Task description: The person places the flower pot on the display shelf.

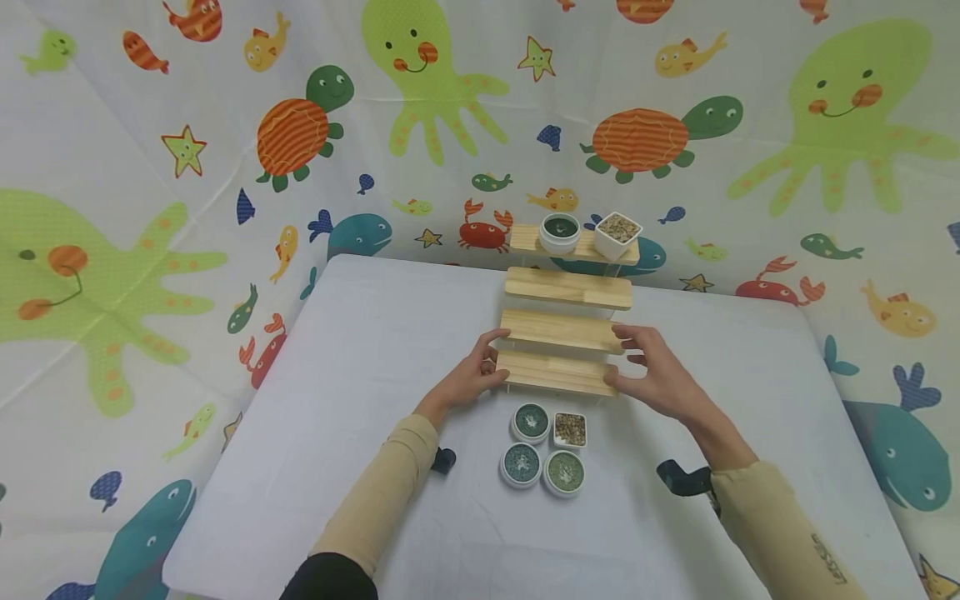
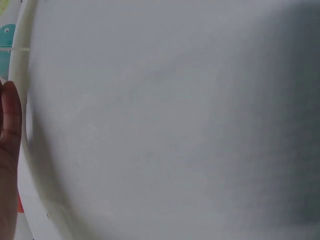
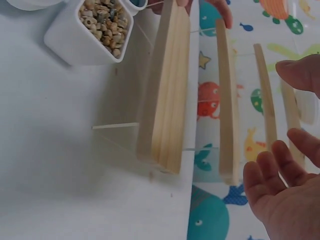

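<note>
A stepped rack of pale wooden planks on clear supports stands on the table. My left hand (image 1: 468,375) is at its left side, index fingertip touching the end of the second plank (image 1: 558,331) and thumb at the end of the lowest plank (image 1: 551,372). At the right side is my right hand (image 1: 663,375), thumb and fingers spread; the right wrist view shows this hand (image 3: 285,195) with nothing in it. The top plank (image 1: 582,257) bears a round white pot with dark green filling (image 1: 560,233) and a square white pot of gravel (image 1: 618,235).
In front of the rack stand three round white pots, one of them filled with lighter green (image 1: 564,473), and a square gravel pot (image 1: 570,430). Behind the white table (image 1: 375,325) hangs a sea-animal curtain (image 1: 465,100). Dark straps (image 1: 682,479) hang at the wrists.
</note>
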{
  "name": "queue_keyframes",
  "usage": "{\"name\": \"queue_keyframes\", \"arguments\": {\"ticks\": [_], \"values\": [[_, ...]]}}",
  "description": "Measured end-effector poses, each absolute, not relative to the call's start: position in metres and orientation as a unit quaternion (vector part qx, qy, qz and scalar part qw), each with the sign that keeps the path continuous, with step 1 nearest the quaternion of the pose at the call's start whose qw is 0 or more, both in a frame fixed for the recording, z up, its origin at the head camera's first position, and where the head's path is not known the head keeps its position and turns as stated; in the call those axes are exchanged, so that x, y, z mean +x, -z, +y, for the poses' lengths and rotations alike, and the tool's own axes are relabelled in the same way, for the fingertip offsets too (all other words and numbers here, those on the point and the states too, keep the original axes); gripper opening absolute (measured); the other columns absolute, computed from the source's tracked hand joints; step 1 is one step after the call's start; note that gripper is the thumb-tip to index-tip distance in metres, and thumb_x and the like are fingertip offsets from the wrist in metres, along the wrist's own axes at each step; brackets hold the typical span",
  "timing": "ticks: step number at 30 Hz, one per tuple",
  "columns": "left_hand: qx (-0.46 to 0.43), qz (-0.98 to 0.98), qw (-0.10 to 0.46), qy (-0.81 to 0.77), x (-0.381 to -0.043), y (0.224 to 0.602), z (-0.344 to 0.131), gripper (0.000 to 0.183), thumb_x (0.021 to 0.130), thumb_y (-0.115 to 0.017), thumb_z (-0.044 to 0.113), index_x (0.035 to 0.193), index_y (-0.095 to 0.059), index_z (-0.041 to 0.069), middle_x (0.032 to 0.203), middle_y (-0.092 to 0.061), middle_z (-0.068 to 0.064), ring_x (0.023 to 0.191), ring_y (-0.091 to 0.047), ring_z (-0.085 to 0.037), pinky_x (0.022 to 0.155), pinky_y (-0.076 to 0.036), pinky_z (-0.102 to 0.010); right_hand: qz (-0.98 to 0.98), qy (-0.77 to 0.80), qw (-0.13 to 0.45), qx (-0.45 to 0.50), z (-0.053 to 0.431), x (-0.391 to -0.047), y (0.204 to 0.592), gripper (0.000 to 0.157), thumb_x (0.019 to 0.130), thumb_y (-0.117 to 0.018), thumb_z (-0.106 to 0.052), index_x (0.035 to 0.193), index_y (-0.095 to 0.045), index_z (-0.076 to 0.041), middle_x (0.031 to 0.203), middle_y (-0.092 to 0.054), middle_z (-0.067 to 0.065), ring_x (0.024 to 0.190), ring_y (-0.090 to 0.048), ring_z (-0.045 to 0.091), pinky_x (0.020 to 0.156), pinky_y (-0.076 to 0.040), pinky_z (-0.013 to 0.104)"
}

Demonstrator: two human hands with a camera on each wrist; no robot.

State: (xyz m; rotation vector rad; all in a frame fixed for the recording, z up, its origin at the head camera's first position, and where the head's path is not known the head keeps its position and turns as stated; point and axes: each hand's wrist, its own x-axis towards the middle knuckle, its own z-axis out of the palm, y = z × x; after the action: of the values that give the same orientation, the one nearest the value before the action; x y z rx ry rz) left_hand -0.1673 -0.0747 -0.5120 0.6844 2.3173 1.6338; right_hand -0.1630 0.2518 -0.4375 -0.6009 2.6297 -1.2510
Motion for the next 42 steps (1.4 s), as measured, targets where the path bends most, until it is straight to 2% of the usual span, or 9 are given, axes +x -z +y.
{"name": "queue_keyframes", "arguments": {"ticks": [14, 35, 42], "values": [[0.229, 0.79, 0.112, -0.557, -0.167, 0.513, -0.075, 0.067, 0.096, -0.061, 0.003, 0.149, -0.021, 0.01, 0.099, -0.048, -0.015, 0.068, -0.048, -0.011, 0.065, -0.042, -0.025, 0.877, 0.414, 0.097, -0.224, 0.249, -0.148, 0.456, 0.071, 0.082, -0.076, -0.008, 0.141, -0.037, 0.003, 0.137, -0.037, 0.024, 0.122, -0.042, 0.041, 0.097, -0.041, 0.058], [0.225, 0.792, 0.116, -0.556, -0.168, 0.512, -0.074, 0.067, 0.096, -0.06, 0.004, 0.149, -0.02, 0.01, 0.1, -0.046, -0.016, 0.069, -0.048, -0.01, 0.066, -0.042, -0.025, 0.862, 0.424, 0.128, -0.245, 0.24, -0.133, 0.474, 0.072, 0.081, -0.076, -0.008, 0.141, -0.037, 0.0, 0.138, -0.04, 0.021, 0.124, -0.044, 0.038, 0.099, -0.041, 0.054], [0.224, 0.787, 0.118, -0.562, -0.168, 0.512, -0.074, 0.067, 0.096, -0.06, 0.002, 0.149, -0.02, 0.01, 0.1, -0.047, -0.017, 0.067, -0.046, -0.01, 0.065, -0.041, -0.025, 0.858, 0.43, 0.138, -0.245, 0.236, -0.128, 0.481, 0.068, 0.081, -0.075, -0.007, 0.139, -0.039, 0.0, 0.136, -0.041, 0.02, 0.122, -0.045, 0.037, 0.098, -0.042, 0.053]]}}
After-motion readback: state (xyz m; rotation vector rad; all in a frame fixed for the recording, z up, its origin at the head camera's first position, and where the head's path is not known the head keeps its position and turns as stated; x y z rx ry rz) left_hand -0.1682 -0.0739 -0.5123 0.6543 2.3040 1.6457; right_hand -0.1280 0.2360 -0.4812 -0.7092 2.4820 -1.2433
